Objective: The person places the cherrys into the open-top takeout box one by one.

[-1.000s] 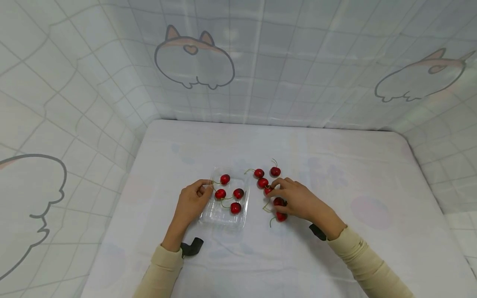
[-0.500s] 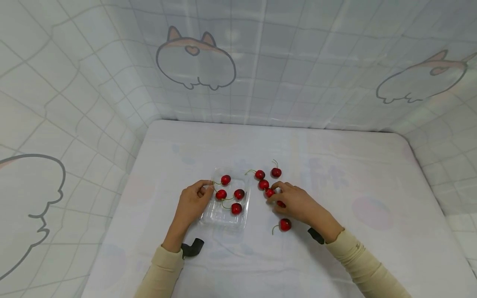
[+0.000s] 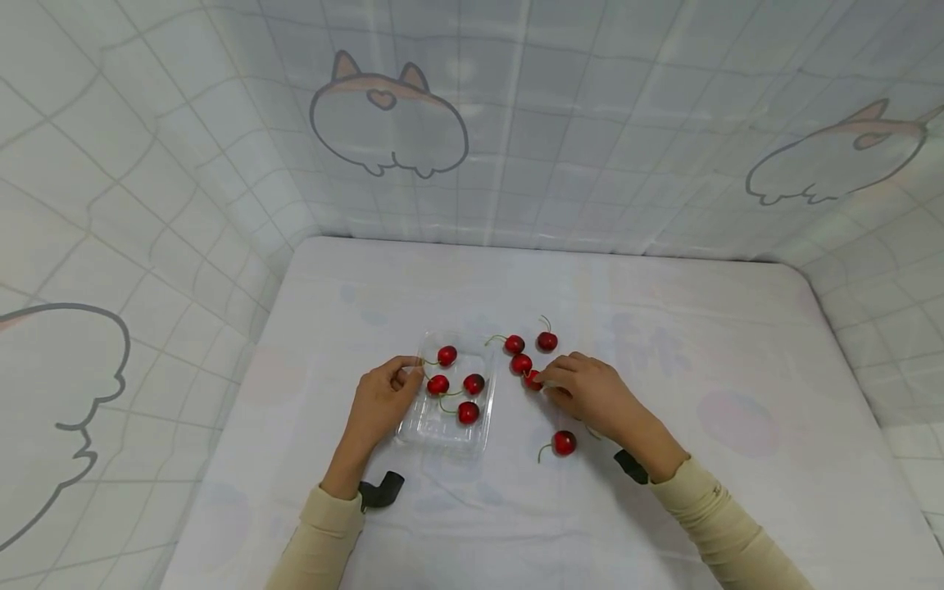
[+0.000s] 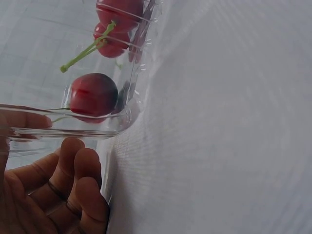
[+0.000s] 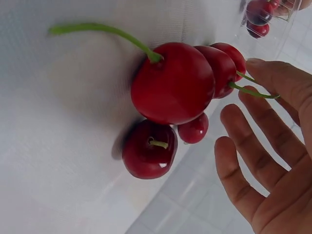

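Observation:
My left hand point(image 3: 382, 400) grips the left rim of a clear plastic container point(image 3: 435, 438) holding several red cherries point(image 3: 468, 412). In the left wrist view, one finger point(image 4: 29, 119) shows through the container's wall, while the other fingertips point(image 4: 87, 163) curl below its edge. My right hand point(image 3: 590, 393) is at the near end of a row of loose cherries, right beside a red cherry point(image 3: 533, 379). In the right wrist view, the right fingers point(image 5: 253, 151) are spread and relaxed, and a green stem point(image 5: 258, 92) reaches between them and the thumb. Part of a stem point(image 3: 593, 433) shows under the hand.
More loose cherries lie beyond the right hand, among them a dark cherry point(image 3: 546, 341) at the far end. One stemmed cherry point(image 3: 564, 443) sits apart, nearer to me. A white cloth point(image 3: 708, 344) covers the table, with patterned curtains point(image 3: 560, 123) around its sides and back.
A cherry by the right hand has rolled slightly toward me, away from the others. My right hand has shifted and covers another cherry. The left hand and container have stayed put.

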{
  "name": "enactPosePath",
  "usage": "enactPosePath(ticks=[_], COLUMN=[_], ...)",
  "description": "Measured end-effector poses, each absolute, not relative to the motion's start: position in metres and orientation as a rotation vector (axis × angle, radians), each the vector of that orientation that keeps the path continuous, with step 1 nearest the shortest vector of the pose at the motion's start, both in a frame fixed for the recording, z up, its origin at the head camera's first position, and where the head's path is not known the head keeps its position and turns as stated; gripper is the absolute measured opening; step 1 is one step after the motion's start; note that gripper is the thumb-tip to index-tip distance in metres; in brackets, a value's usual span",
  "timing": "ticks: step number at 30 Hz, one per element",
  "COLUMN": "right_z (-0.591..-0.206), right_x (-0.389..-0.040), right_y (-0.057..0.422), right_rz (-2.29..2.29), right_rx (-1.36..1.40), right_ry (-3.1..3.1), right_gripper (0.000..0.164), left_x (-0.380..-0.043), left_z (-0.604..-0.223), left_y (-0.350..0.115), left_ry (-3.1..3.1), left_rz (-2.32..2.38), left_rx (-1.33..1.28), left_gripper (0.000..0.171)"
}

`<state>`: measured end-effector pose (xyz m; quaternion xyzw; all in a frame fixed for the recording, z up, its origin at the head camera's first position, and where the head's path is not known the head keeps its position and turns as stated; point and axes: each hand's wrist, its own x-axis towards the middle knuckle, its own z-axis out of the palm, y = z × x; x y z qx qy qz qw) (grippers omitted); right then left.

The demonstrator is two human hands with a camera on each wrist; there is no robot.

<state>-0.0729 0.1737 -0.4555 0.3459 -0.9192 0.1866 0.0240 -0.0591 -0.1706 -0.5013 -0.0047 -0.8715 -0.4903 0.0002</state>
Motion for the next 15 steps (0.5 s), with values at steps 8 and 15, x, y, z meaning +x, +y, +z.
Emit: enactPosePath(ticks=[8, 15], right_z=[-0.452, -0.442], right_x=[-0.073, -0.075], right_y=[0.174, 0.177], right_rz=[0.516, 0.393], right_rx=[1.042, 1.012], right_ry=[-2.843, -2.881], right_gripper=[0.026, 0.025], left_x=[-0.058, -0.057], left_z=[-0.5, -0.499], left_y=[-0.171, -0.172], left_ry=[-2.743, -2.731], left_rz=[-1.535, -1.542], left_rx=[-0.028, -0.042], left_gripper=[0.022, 0.022])
